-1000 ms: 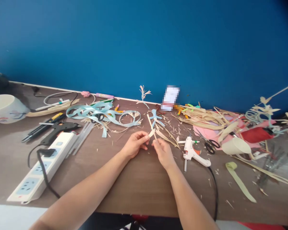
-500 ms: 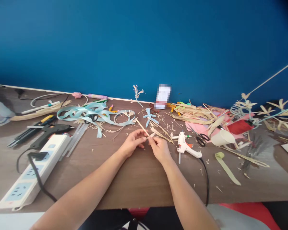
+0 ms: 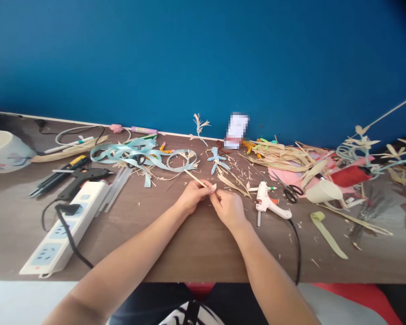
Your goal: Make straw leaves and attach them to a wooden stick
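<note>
Near the middle of the table, my left hand (image 3: 193,197) is closed on a thin pale strip (image 3: 194,178) that slants up and to the left. My right hand (image 3: 228,205) is closed right beside it, with its fingertips at the lower end of the strip, where a small pale petal-like tip (image 3: 214,186) shows. What the right fingers pinch is too small to make out. Just beyond the hands lies a light blue wrapped figure (image 3: 218,159). A white glue gun (image 3: 269,202) rests to the right of my right hand.
A white power strip (image 3: 66,230), a black glue gun (image 3: 84,180) and blue ribbon (image 3: 128,155) are at the left. Black scissors (image 3: 292,193), dry husk strips (image 3: 280,158), a red spool (image 3: 350,176) and a green strip (image 3: 329,237) lie at the right.
The view has shifted, so the table's things appear further right. My left fingers have closed in around the strip and moved nearer to my right fingertips.
</note>
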Tool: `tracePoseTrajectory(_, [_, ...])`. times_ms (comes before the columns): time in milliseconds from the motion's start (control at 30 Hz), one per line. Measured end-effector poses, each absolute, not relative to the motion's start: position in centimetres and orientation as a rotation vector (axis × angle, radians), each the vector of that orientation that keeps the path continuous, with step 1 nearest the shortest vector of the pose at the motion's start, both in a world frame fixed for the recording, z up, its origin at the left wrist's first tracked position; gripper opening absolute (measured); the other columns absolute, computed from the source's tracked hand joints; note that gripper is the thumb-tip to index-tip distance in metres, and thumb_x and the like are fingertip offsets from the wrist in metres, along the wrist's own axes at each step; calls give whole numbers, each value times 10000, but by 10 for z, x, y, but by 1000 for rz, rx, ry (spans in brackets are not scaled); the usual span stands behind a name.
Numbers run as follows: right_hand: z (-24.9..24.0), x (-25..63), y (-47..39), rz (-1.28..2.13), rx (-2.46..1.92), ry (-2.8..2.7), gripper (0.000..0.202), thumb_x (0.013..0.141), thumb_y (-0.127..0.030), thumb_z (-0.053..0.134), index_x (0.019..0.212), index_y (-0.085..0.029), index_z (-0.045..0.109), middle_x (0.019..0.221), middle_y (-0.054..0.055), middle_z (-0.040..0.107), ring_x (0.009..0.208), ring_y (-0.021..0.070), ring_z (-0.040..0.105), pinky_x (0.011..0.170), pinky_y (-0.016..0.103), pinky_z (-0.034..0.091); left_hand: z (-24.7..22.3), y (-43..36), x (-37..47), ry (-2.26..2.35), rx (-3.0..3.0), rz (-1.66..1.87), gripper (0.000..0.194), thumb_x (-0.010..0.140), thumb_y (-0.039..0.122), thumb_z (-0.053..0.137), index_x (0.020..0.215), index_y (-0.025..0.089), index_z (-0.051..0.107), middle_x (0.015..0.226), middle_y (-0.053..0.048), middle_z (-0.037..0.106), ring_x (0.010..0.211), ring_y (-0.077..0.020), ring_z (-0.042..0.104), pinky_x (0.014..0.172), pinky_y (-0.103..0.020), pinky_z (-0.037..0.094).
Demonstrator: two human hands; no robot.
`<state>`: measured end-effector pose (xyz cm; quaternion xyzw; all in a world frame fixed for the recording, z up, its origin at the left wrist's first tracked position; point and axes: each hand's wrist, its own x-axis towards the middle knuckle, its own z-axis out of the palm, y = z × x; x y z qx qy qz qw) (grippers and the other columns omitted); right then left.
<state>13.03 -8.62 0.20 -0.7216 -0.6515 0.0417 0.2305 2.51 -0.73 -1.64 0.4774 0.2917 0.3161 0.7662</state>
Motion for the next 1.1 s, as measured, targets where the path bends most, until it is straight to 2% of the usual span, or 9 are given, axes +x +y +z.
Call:
tracePoseTrajectory(200, [5,122,-88,63,-2065,-1866,335,855,-338,336,708,-182,594,679,70,637,576,146,540,527,259,240,-13,-12,27,681,909,747,165,523,183,661,487,119,514,422,44,449,401,-38,368,414,-172,245])
tracePoseTrajectory(433, [7,115,-85,79,-2056,-1916,385,871,-368,296,709,-182,592,673,75,636,597,151,552,522,261,238,-13,-13,32,765,753,826,168,500,173,649,466,126,491,409,54,430,389,-36,363,405,-174,259])
tracePoseTrajectory(533, [5,114,-84,87,-2051,-1938,347,863,-367,332,707,-195,590,670,55,636,595,144,550,526,254,240,-10,-9,34,719,679,972,193,544,220,654,501,132,488,467,54,439,425,-34,374,435,-175,297])
tracePoseTrajectory(633, [3,118,-86,93,-2095,-1906,343,856,-380,350,679,-199,581,639,37,623,577,138,540,522,251,238,0,2,26,672,610,1189,196,582,263,649,554,149,492,553,44,483,528,-55,455,530,-183,368])
tracePoseTrajectory(833, [0,134,-91,131,-2235,-1799,317,850,-341,363,671,-196,580,643,34,600,609,148,540,523,252,258,22,33,-9,551,643,1505,145,603,254,649,627,172,531,733,21,563,694,-81,523,630,-195,404])
tracePoseTrajectory(900, [-1,136,-90,112,-2304,-1757,278,837,-320,387,698,-195,593,697,48,600,637,159,546,542,257,286,20,34,-11,518,685,1466,167,594,264,666,617,166,532,690,27,550,641,-69,514,601,-189,402])
tracePoseTrajectory(1000, [-3,136,-86,55,-2308,-1676,196,805,-295,437,839,-194,602,827,71,593,717,183,553,593,272,343,10,21,1,552,744,1256,197,583,279,685,602,151,536,560,40,492,493,-43,442,465,-164,347])
tracePoseTrajectory(1100, [1,137,-86,-22,-2139,-1567,228,776,-254,466,962,-180,576,932,95,572,846,205,535,687,290,384,-1,4,16,639,784,1029,212,581,292,690,638,132,564,543,34,491,441,-28,408,392,-143,290])
